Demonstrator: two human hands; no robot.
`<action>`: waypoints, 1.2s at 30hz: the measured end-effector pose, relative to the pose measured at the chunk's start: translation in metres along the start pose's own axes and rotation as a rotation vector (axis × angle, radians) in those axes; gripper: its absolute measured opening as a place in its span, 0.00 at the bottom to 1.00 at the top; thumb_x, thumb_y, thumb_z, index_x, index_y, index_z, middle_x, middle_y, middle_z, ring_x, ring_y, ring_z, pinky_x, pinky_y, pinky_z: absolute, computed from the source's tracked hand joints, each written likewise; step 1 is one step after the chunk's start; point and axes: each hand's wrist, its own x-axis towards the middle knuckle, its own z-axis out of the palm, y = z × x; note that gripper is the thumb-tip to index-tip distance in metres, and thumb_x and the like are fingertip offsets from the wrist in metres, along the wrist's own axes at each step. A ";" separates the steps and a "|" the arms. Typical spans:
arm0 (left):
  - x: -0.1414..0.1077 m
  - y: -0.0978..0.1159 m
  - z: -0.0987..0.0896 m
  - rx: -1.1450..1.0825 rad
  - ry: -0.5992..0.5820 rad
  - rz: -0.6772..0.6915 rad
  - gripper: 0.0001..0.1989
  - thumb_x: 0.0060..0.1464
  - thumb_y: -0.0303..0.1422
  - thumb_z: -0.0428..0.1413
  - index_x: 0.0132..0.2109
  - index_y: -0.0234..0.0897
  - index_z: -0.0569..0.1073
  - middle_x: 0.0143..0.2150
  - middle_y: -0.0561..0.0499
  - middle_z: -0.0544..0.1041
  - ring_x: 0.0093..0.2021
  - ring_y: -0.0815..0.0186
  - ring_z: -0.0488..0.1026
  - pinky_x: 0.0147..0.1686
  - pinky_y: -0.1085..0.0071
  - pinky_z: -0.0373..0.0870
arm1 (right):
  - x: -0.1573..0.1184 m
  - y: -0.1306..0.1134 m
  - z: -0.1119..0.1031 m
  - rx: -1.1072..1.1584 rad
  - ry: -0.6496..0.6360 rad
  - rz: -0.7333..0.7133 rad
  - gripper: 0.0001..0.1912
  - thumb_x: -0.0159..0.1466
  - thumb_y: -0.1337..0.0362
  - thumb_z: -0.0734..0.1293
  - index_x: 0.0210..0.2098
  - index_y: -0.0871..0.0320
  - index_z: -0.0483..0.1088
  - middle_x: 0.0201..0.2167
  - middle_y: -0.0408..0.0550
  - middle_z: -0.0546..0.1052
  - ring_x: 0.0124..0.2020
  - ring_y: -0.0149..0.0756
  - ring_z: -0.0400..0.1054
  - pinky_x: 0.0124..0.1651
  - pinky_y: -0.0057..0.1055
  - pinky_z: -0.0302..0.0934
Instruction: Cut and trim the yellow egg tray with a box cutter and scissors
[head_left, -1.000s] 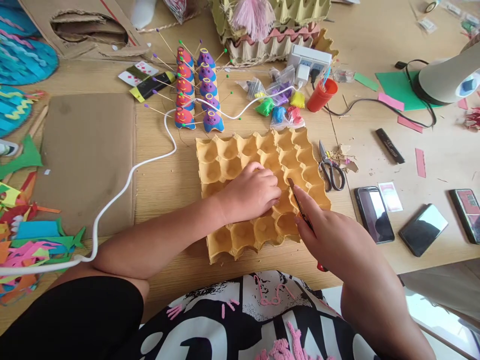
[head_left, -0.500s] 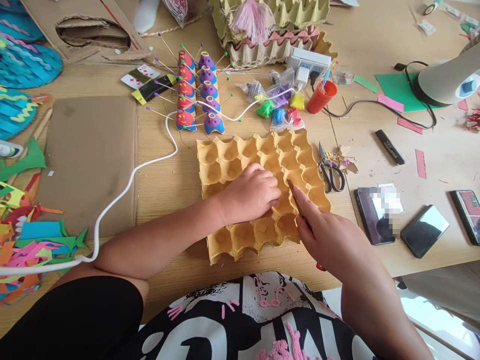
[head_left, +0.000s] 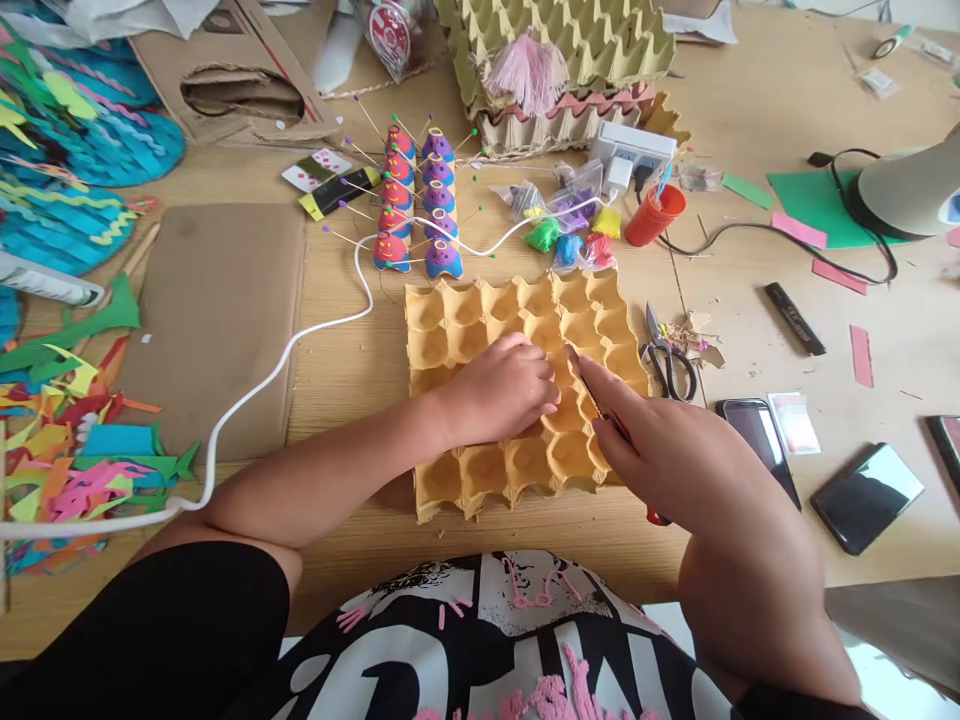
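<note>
A yellow-orange egg tray (head_left: pixel 465 345) of moulded pulp lies on the table before me. My left hand (head_left: pixel 510 388) rests on its middle, fingers curled closed over a ridge between the cups. In my right hand (head_left: pixel 645 440) is a utility knife (head_left: pixel 592 393), its dark blade pointing up and left over the tray's right half. A bit of red shows at the knife's lower end, below the palm. Whether the blade touches the pulp I cannot tell. Black-handled scissors (head_left: pixel 670 365) lie just right of the tray.
Two rows of painted egg-cup figures (head_left: pixel 442 255) with pins stand behind the tray. A white cable (head_left: pixel 277 350) crosses the table on the left, near a cardboard sheet (head_left: pixel 217 330). Clay bags, a red cup (head_left: pixel 654 218), phones (head_left: pixel 866 497) and coloured paper scraps surround the work.
The view has shifted a little, so most things sit further right. My right hand and the knife have moved slightly up along the tray. My left hand holds its place on it.
</note>
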 end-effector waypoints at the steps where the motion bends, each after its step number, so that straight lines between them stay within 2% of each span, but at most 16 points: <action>1: 0.000 -0.002 -0.001 0.000 -0.006 0.001 0.15 0.73 0.38 0.54 0.42 0.38 0.83 0.41 0.48 0.82 0.50 0.57 0.75 0.61 0.54 0.64 | 0.002 0.000 0.000 -0.003 0.017 -0.009 0.36 0.74 0.60 0.55 0.80 0.49 0.49 0.23 0.41 0.77 0.18 0.33 0.66 0.24 0.31 0.44; 7: 0.000 -0.010 -0.005 0.018 0.000 0.012 0.16 0.74 0.34 0.52 0.41 0.38 0.82 0.40 0.48 0.82 0.49 0.58 0.75 0.57 0.56 0.66 | 0.010 0.005 0.006 0.000 0.071 -0.049 0.36 0.72 0.61 0.55 0.79 0.51 0.50 0.21 0.40 0.76 0.18 0.33 0.65 0.24 0.31 0.41; 14: -0.002 -0.008 -0.003 0.067 0.045 0.008 0.13 0.72 0.31 0.53 0.39 0.38 0.81 0.37 0.48 0.79 0.48 0.57 0.75 0.56 0.55 0.66 | 0.012 0.007 0.009 0.010 0.035 0.005 0.36 0.74 0.62 0.55 0.80 0.50 0.49 0.23 0.40 0.78 0.18 0.32 0.66 0.24 0.31 0.44; 19: -0.002 -0.006 0.000 0.072 0.080 -0.006 0.15 0.73 0.31 0.50 0.39 0.37 0.79 0.38 0.48 0.80 0.49 0.58 0.75 0.57 0.55 0.65 | 0.005 0.004 0.015 -0.033 0.065 0.008 0.37 0.74 0.63 0.57 0.81 0.51 0.45 0.21 0.40 0.77 0.17 0.34 0.67 0.24 0.31 0.43; 24: -0.001 -0.008 0.002 0.070 0.072 0.013 0.15 0.72 0.32 0.51 0.39 0.38 0.79 0.38 0.49 0.80 0.48 0.58 0.75 0.63 0.53 0.64 | -0.007 -0.002 0.024 -0.081 0.141 -0.034 0.36 0.74 0.62 0.57 0.80 0.55 0.49 0.22 0.43 0.78 0.19 0.36 0.68 0.24 0.33 0.41; 31: 0.000 -0.010 0.006 0.061 0.088 0.023 0.11 0.68 0.29 0.54 0.38 0.37 0.80 0.37 0.49 0.78 0.46 0.58 0.73 0.59 0.55 0.68 | -0.011 -0.006 0.039 -0.114 0.129 0.008 0.37 0.74 0.63 0.58 0.80 0.55 0.47 0.25 0.42 0.80 0.21 0.36 0.70 0.24 0.34 0.43; 36: 0.000 -0.011 0.006 0.052 0.096 0.024 0.12 0.69 0.31 0.54 0.38 0.38 0.80 0.36 0.50 0.78 0.46 0.58 0.73 0.58 0.55 0.67 | -0.012 -0.013 0.050 -0.062 0.130 0.058 0.37 0.75 0.63 0.57 0.80 0.55 0.46 0.25 0.40 0.80 0.22 0.34 0.71 0.23 0.33 0.45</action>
